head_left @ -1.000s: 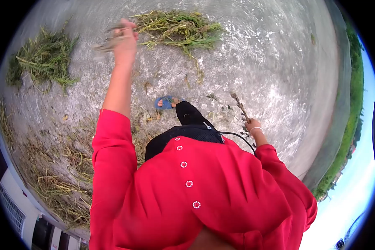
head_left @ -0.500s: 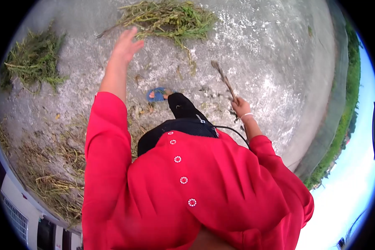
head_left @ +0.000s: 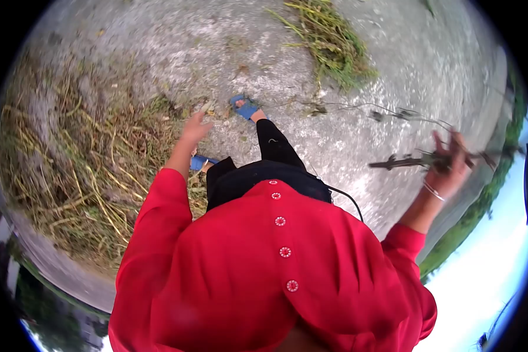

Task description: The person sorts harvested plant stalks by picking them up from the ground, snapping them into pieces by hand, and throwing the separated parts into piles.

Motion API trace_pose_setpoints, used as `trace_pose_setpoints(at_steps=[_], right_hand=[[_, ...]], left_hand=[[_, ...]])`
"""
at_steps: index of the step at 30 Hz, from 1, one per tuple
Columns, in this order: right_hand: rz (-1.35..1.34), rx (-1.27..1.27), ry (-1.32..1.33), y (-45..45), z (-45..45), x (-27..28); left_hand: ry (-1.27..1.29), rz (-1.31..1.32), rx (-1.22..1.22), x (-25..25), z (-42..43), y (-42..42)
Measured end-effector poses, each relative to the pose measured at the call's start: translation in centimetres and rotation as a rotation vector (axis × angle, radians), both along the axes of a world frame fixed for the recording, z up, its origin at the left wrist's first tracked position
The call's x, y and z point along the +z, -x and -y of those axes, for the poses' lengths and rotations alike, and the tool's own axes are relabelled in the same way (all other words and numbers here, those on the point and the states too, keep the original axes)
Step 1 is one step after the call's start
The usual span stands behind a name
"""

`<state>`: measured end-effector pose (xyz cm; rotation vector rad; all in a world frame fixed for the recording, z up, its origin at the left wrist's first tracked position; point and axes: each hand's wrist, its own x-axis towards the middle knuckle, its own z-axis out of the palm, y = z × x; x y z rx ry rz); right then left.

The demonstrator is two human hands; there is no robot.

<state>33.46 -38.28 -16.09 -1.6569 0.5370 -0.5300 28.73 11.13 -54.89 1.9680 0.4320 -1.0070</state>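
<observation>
My left hand (head_left: pixel 196 128) is stretched out over the right edge of a spread of dry plant stalks (head_left: pixel 94 158). Its fingers are apart and nothing is in them. Out to the right, my right hand (head_left: pixel 450 164) grips a dry plant stalk (head_left: pixel 398 162) that lies crosswise in the palm, with a few fingers raised off it. A thin, leafy stem (head_left: pixel 393 110) trails leftward from beside that hand. Motion blurs the right fingers somewhat.
A bundle of greener cut plants (head_left: pixel 334 44) lies at the top on the concrete ground (head_left: pixel 176 41). My feet wear blue sandals (head_left: pixel 244 108). A low wall or edging (head_left: pixel 496 111) curves along the right, with greenery beyond.
My view has turned left, bringing more dry stalks in. My right hand has swung outward and up with the stalk, now turned crosswise. My left hand has come lower and nearer my body.
</observation>
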Motion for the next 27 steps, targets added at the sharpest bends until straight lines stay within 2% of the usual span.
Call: trace_pose_setpoints(at_steps=[1,2,3,4,5,6,7,8,9,10,12,14,15,16,17,18,21,24,25,26,27], right_hand=[[0.117,0.007,-0.005,-1.5,-2.1,2.9],[0.228,0.187,-0.167,-2.3,-2.8,5.4],[0.338,0.373,-0.330,-2.6,-3.0,8.1],[0.384,0.461,-0.424,-2.0,-1.5,11.2],[0.478,0.447,-0.055,-2.3,-3.9,12.5],[0.554,0.326,0.370,-2.7,-6.4,13.9],[0.633,0.138,0.706,-3.1,-8.8,15.2],[0.688,0.394,0.358,-2.9,-8.8,17.4],[0.745,0.622,-0.120,-2.7,-8.8,19.5],[0.738,0.735,-0.531,-2.5,-8.8,21.6],[0.729,0.840,-0.830,-3.4,-9.0,23.0],[0.500,0.782,-0.378,-5.4,-10.4,23.0],[0.424,0.548,-0.085,-6.1,-11.9,20.9],[0.357,0.664,0.181,-7.6,-13.4,17.3],[0.240,0.732,0.298,-8.9,-14.8,13.4],[0.091,0.822,0.331,-10.0,-16.4,9.0],[-0.316,1.195,0.299,-11.0,-22.0,-4.7],[-0.532,1.474,0.195,-9.9,-28.3,-13.1],[-0.644,1.505,0.157,-9.7,-30.8,-14.3],[-0.651,1.425,0.073,-8.2,-34.6,-14.3],[-0.725,1.407,0.115,-8.1,-35.5,-16.2]], left_hand=[[-0.046,0.117,-0.123,1.1,0.7,0.3],[-0.102,0.242,-0.248,2.7,2.6,-0.3],[-0.011,0.424,-0.254,4.0,4.2,-0.6],[0.005,0.492,-0.280,6.8,6.5,-2.1],[0.004,0.673,-0.270,7.7,8.9,-2.7],[0.024,0.790,-0.270,8.3,11.1,-3.7],[0.062,0.705,-0.312,11.1,13.0,-5.1],[0.162,0.782,-0.315,11.7,14.9,-6.0],[0.152,0.810,-0.383,13.3,16.0,-6.6],[0.103,0.951,-0.463,14.0,16.3,-6.5],[0.324,0.804,-0.759,12.7,17.1,-8.1],[0.578,0.393,-0.450,12.0,14.8,-9.4],[0.712,0.195,-0.290,11.8,13.6,-9.8],[0.798,0.095,0.021,12.6,11.9,-9.9],[0.882,-0.005,0.333,14.3,10.1,-9.7],[0.963,-0.108,0.647,16.0,8.5,-9.6],[1.677,-0.185,1.157,20.6,4.9,-10.0],[1.795,-0.091,1.352,22.5,2.8,-10.3],[1.770,-0.042,1.415,21.9,1.7,-9.8],[1.744,0.003,1.473,21.2,0.1,-9.2],[1.716,0.046,1.527,20.2,-1.5,-8.6]])
